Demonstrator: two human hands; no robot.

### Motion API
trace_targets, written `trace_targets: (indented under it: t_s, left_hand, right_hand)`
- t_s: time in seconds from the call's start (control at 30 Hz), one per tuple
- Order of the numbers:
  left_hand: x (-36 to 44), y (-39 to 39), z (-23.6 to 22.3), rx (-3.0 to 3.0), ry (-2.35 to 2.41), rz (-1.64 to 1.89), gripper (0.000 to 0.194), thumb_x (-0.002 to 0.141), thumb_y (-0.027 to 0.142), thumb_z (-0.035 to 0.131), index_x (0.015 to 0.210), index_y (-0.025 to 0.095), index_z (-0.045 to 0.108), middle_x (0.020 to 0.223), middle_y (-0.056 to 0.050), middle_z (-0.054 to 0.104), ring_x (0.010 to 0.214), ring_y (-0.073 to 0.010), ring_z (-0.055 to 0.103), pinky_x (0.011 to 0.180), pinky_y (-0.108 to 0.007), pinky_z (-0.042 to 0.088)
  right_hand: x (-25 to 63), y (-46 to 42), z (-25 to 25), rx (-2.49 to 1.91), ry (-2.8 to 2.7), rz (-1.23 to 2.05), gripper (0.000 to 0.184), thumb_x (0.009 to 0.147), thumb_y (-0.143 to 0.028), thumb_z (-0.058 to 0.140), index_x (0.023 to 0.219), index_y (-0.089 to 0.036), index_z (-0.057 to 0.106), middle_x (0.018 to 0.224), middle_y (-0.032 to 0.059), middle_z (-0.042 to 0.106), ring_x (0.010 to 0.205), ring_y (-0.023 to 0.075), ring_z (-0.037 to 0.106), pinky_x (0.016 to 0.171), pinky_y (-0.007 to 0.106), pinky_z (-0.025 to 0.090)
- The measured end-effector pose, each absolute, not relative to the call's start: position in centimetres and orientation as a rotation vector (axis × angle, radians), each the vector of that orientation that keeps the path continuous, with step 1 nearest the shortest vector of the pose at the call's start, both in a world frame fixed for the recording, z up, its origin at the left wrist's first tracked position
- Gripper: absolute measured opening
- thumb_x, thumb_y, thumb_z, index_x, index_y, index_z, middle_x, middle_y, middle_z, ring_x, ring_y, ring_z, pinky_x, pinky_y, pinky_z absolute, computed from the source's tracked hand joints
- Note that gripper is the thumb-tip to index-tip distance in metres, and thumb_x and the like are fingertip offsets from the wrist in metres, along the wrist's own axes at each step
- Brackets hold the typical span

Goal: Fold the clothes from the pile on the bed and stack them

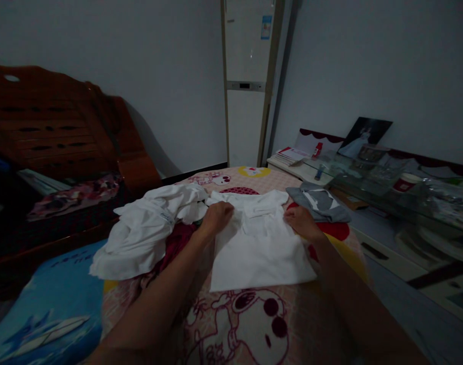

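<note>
A white shirt [260, 258] lies spread flat, its collar end pointing away from me. My left hand [218, 219] is closed on the shirt's upper left side, fingertips pinching the cloth. On the opposite side, my right hand [302, 222] is closed with its fingers at the shirt's upper right edge. To the left is a crumpled heap of white clothing [140, 238], with dark red cloth [178, 243] partly under it. Beyond my right hand rests a folded grey garment [320, 203] with a white patch.
A patterned cloth [254, 324] with cartoon figures covers the surface below. A blue printed surface [52, 304] and a wooden bench [56, 132] are on the left. A glass-topped cabinet [368, 187] with a paper cup [405, 183] stands right; a tall white air conditioner [244, 121] stands behind.
</note>
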State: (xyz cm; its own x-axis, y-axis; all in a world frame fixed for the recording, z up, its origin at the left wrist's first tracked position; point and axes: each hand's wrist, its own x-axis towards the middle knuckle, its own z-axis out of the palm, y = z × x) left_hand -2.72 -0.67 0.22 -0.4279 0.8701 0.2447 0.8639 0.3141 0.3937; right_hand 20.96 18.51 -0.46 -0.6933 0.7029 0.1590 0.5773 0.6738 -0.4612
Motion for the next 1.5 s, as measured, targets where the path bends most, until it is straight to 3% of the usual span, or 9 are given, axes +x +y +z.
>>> trace_targets:
  t_s: [0.1, 0.23, 0.5, 0.77, 0.9, 1.0, 1.23, 1.37, 1.5]
  left_hand:
    - [-0.4, -1.2, -0.3, 1.837, 2.14, 0.552, 0.022, 0.085, 0.022, 0.055, 0.093, 0.018, 0.076, 0.089, -0.005, 0.075, 0.083, -0.0197, 0.068, 0.077, -0.027, 0.049]
    - [1.5, -1.5, -2.4, 1.893, 2.22, 0.536, 0.023, 0.082, 0.022, 0.059, 0.098, 0.02, 0.075, 0.098, -0.007, 0.074, 0.093, -0.0216, 0.067, 0.084, -0.029, 0.049]
    - [0.4, -0.8, -3.0, 1.825, 2.151, 0.65, 0.026, 0.083, 0.014, 0.054, 0.096, 0.017, 0.076, 0.094, -0.006, 0.072, 0.087, -0.018, 0.065, 0.085, -0.026, 0.048]
    - [-0.1, -0.8, -3.4, 1.836, 1.986, 0.776, 0.024, 0.085, 0.021, 0.051, 0.089, 0.017, 0.075, 0.089, -0.004, 0.072, 0.083, -0.0168, 0.063, 0.078, -0.025, 0.045]
    - [0.3, -0.6, -3.2, 1.816, 2.011, 0.775, 0.027, 0.086, 0.019, 0.048, 0.09, 0.016, 0.075, 0.088, -0.005, 0.073, 0.081, -0.0168, 0.063, 0.078, -0.025, 0.045]
    - [0.4, -0.6, -3.0, 1.787, 2.005, 0.777, 0.027, 0.084, 0.018, 0.049, 0.092, 0.015, 0.075, 0.086, -0.004, 0.073, 0.077, -0.0161, 0.063, 0.077, -0.025, 0.045]
    - [0.0, -0.6, -3.2, 1.796, 1.961, 0.762, 0.032, 0.088, 0.02, 0.043, 0.093, 0.016, 0.075, 0.084, -0.003, 0.073, 0.077, -0.015, 0.063, 0.075, -0.023, 0.044]
    - [0.0, -0.3, -3.4, 1.827, 1.952, 0.763, 0.034, 0.092, 0.024, 0.041, 0.088, 0.017, 0.074, 0.087, -0.004, 0.073, 0.079, -0.0152, 0.063, 0.076, -0.024, 0.043]
    - [0.1, -0.3, -3.6, 1.749, 1.956, 0.801, 0.03, 0.089, 0.038, 0.054, 0.085, 0.016, 0.073, 0.078, -0.003, 0.07, 0.071, -0.0143, 0.06, 0.066, -0.023, 0.041]
  right_hand:
    - [22.5, 18.4, -0.6, -0.878, -2.597, 0.941, 0.014, 0.073, -0.021, 0.063, 0.075, -0.012, 0.073, 0.063, 0.0051, 0.07, 0.06, 0.0176, 0.064, 0.057, 0.025, 0.044]
    - [22.7, 17.9, -1.4, -0.831, -2.592, 1.138, 0.017, 0.067, -0.02, 0.069, 0.08, -0.012, 0.075, 0.073, 0.0075, 0.074, 0.069, 0.0195, 0.067, 0.061, 0.025, 0.048]
    - [19.8, 13.7, -2.1, -0.585, -2.977, 0.541, 0.015, 0.075, -0.03, 0.073, 0.084, -0.018, 0.073, 0.088, 0.0072, 0.073, 0.084, 0.0202, 0.064, 0.073, 0.028, 0.043]
    - [21.0, 12.2, -2.0, -0.273, -2.848, 0.516, 0.011, 0.078, -0.018, 0.06, 0.088, -0.019, 0.064, 0.086, 0.003, 0.069, 0.081, 0.0177, 0.061, 0.077, 0.028, 0.041]
    - [21.1, 12.2, -3.6, -0.274, -2.781, 0.398, 0.02, 0.079, -0.014, 0.056, 0.095, -0.018, 0.067, 0.093, 0.006, 0.073, 0.088, 0.02, 0.064, 0.083, 0.03, 0.044]
    - [20.9, 12.1, -4.4, -0.282, -2.742, 0.341, 0.021, 0.083, -0.019, 0.057, 0.099, -0.018, 0.07, 0.101, 0.0085, 0.074, 0.094, 0.0212, 0.065, 0.087, 0.032, 0.045]
    - [20.3, 11.5, -2.9, -0.19, -2.777, 0.555, 0.019, 0.082, -0.016, 0.057, 0.088, -0.021, 0.074, 0.089, 0.0026, 0.075, 0.078, 0.0166, 0.067, 0.074, 0.026, 0.047]
    - [19.9, 11.6, -4.0, -0.274, -2.727, 0.487, 0.016, 0.084, -0.026, 0.063, 0.094, -0.018, 0.074, 0.093, 0.0063, 0.076, 0.084, 0.02, 0.068, 0.079, 0.03, 0.048]
    - [19.4, 11.8, -6.4, -0.354, -2.7, 0.325, 0.017, 0.085, -0.03, 0.065, 0.095, -0.018, 0.073, 0.094, 0.0079, 0.075, 0.085, 0.0208, 0.068, 0.079, 0.031, 0.048]
